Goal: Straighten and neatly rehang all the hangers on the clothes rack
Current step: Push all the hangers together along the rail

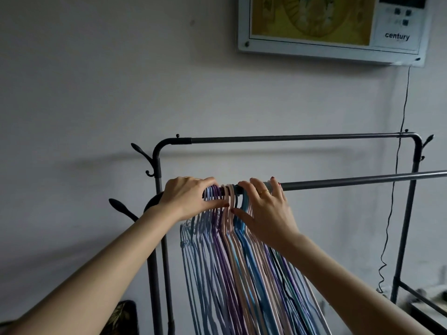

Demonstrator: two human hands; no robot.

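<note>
— How are your hands set?
— Your left hand (187, 198) curls over the hanger hooks on the near rail (362, 181) and pinches them; your right hand (267, 209) lies spread, fingers straight against the hooks.
— And the hangers (232, 262)?
— Bunched at centre frame, hanging down; the clothes rack (290, 138) fills the right half.

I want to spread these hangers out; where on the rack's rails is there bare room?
The near rail is bare from the right hand to the frame's right edge. The far rail is bare from end to end. It is crowded between the left hand and the right, where the hangers bunch tightly.
</note>
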